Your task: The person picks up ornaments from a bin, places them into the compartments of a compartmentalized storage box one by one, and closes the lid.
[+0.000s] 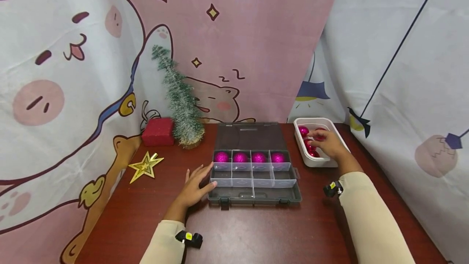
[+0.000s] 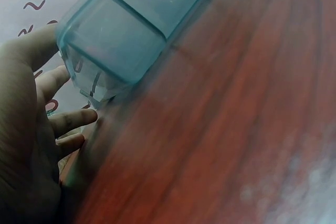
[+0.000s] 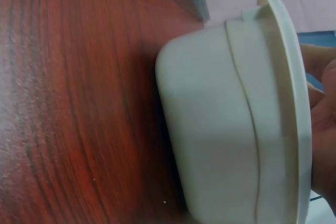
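Observation:
A grey compartment box (image 1: pixel 256 203) lies with its lid (image 1: pixel 250 137) tipped back. Glittery magenta balls (image 1: pixel 239 157) fill its rear row, one per cell; the front cells hold none. My left hand (image 1: pixel 196 186) rests against the box's left side with fingers spread, and the left wrist view shows its fingertips (image 2: pixel 86 116) along the clear side wall. Over the white tub (image 1: pixel 298 144) reaches my right hand (image 1: pixel 327 144), thumb and fingers apart above several shiny magenta balls (image 1: pixel 303 130). In the right wrist view the tub's wall (image 3: pixel 215 124) hides most of that hand.
Behind on the left, a small frosted Christmas tree (image 1: pixel 183 105) stands beside a red box (image 1: pixel 158 131). A gold star (image 1: pixel 146 167) lies at the table's left. Printed curtains (image 1: pixel 256 31) hang around the back and sides of the wooden table (image 1: pixel 264 235).

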Available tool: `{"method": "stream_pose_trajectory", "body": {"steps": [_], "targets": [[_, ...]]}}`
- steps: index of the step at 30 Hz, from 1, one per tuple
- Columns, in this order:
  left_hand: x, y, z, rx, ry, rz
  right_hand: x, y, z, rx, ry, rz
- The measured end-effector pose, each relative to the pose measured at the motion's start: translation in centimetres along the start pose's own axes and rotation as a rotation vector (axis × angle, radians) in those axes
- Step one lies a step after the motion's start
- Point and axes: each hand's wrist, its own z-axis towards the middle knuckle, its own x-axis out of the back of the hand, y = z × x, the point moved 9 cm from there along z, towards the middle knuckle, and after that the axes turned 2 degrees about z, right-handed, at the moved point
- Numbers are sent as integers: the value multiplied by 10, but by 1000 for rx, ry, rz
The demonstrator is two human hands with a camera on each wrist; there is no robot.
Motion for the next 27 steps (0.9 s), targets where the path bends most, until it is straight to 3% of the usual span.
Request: {"method": "stream_pose_trajectory", "body": {"steps": [12, 17, 21, 27], "targets": [[3, 5, -1, -65, 77, -16, -7, 21, 11, -107, -106, -16], [2, 4, 0, -48, 60, -10, -11, 24, 12, -132, -169, -40], [1, 3, 0, -19, 25, -1, -11, 24, 12, -142, -176, -72], [3, 6, -2, -17, 30, -1, -13, 26, 14, -130, -189, -67]]}}
